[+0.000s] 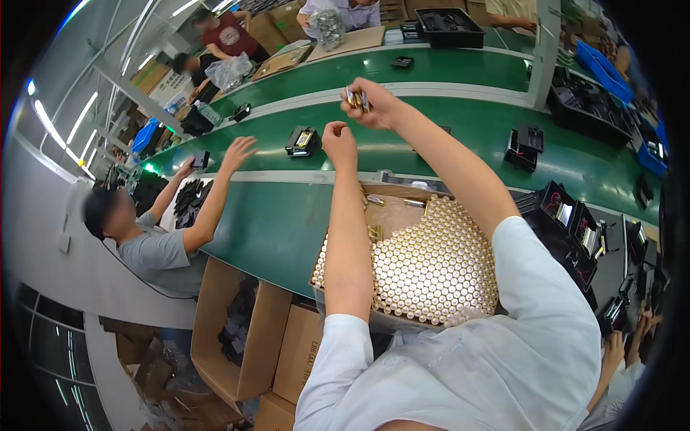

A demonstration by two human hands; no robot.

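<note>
Over the green conveyor belt, my right hand is closed around several gold-and-silver batteries. Just below and left of it, my left hand has its fingers curled together; whatever they may pinch is hidden. A black battery case with a yellowish inside lies on the belt left of my left hand. Beneath my forearms stands an open carton packed with upright batteries. Its far left part shows bare lining, where a few loose batteries lie on their sides.
At the left a co-worker reaches toward the belt, holding a black case. More black cases ride on the belt to the right, beside stacked black parts. Cardboard boxes stand below the green tabletop. Other people work across the belt.
</note>
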